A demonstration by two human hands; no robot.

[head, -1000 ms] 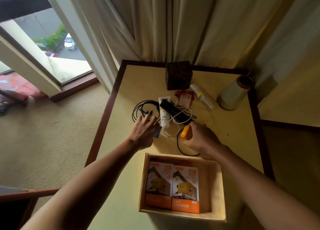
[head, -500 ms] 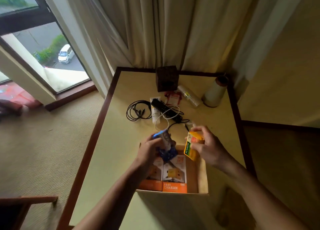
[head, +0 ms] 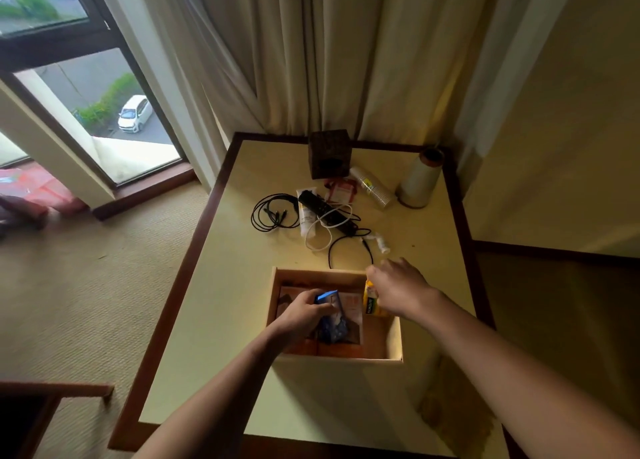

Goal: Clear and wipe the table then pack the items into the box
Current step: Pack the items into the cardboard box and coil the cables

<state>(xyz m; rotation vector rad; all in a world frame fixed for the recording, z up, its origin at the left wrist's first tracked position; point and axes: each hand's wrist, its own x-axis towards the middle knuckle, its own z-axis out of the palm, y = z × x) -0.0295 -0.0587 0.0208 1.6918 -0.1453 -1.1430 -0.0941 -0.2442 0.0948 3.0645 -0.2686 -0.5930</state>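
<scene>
Curtained corner table (head: 225, 337). Grips blue packet (head: 330, 315) with left hand (head: 301, 315) inside box (head: 394, 341) toward near edge, likely to lay it flat; covers yellow pack (head: 370, 302), upright at box wall, with right hand (head: 398, 290), hold unclear.

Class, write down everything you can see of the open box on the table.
The box is pale tan, wood or stiff card by its look, rectangular, open-topped, upright on the near half of the table. Flat printed packs line its floor. The left hand grips a blue packet inside it; a yellow pack stands at its far right corner under the right hand.
</scene>
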